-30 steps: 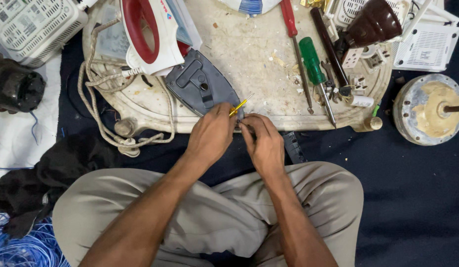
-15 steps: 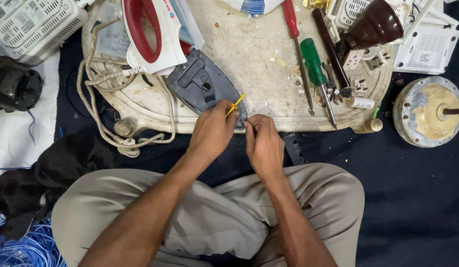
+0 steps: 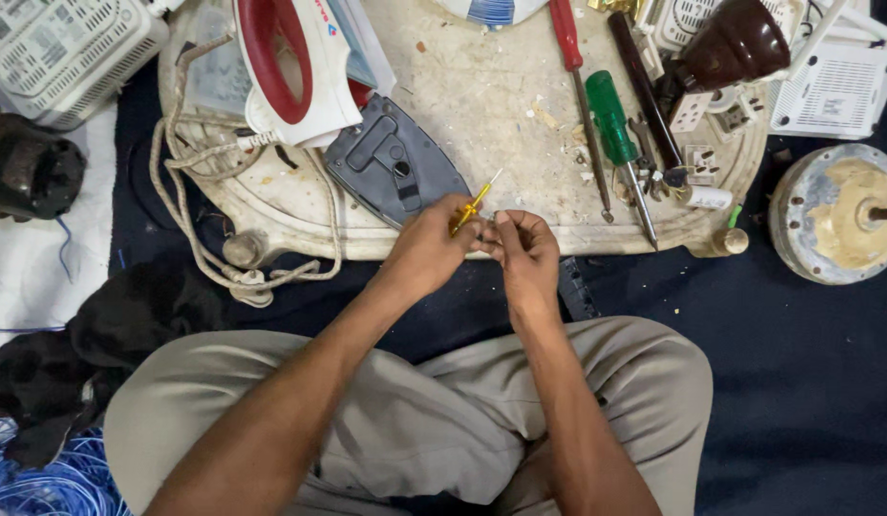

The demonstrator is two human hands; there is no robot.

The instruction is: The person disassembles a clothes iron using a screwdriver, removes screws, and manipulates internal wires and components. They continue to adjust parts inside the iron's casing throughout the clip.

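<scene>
Even, fairly bright light falls from above on the pale round tabletop (image 3: 481, 105) beyond the left hand (image 3: 429, 247) and right hand (image 3: 524, 250), which cast only short, soft shadows toward the knees. The dark cloth to the right of the hands swallows detail. Focus is sharp at centre; wide-lens bending and slight softness show at the edges. No strong glare.

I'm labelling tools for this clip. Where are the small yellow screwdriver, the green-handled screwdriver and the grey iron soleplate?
small yellow screwdriver (image 3: 472, 207), head view, on its yellow handle.
green-handled screwdriver (image 3: 610, 117), head view, on the green handle.
grey iron soleplate (image 3: 394, 164), head view, on its flat middle.
</scene>
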